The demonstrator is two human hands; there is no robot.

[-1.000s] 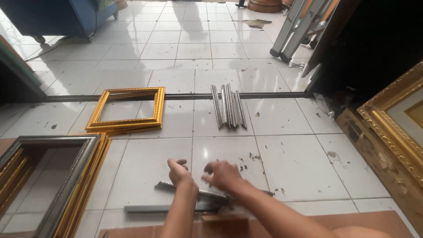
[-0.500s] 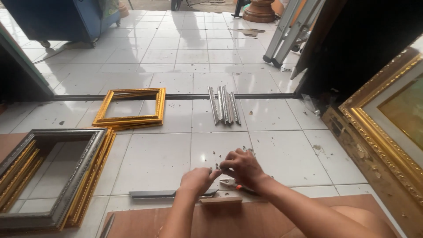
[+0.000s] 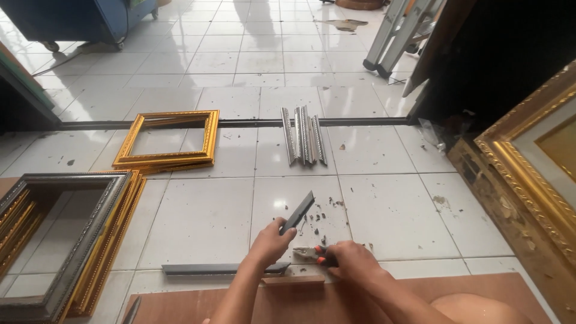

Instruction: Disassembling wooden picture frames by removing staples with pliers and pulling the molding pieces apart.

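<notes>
My left hand grips a short dark moulding strip that points up and away to the right. My right hand holds pliers with orange and black handles, their jaws pointing left toward the strip's lower end. A longer grey moulding strip lies flat on the white tiles just below my left hand. A small wooden block rests at the edge of a brown board in front of me.
A gold frame lies on the floor beyond, with a bundle of silver moulding pieces to its right. Stacked dark and gold frames sit at the left. A large ornate gold frame leans at the right. Ladder legs stand behind.
My left hand has lifted the short dark strip up off the floor. My right hand has shifted down and right with the pliers. The camera has moved a little closer.
</notes>
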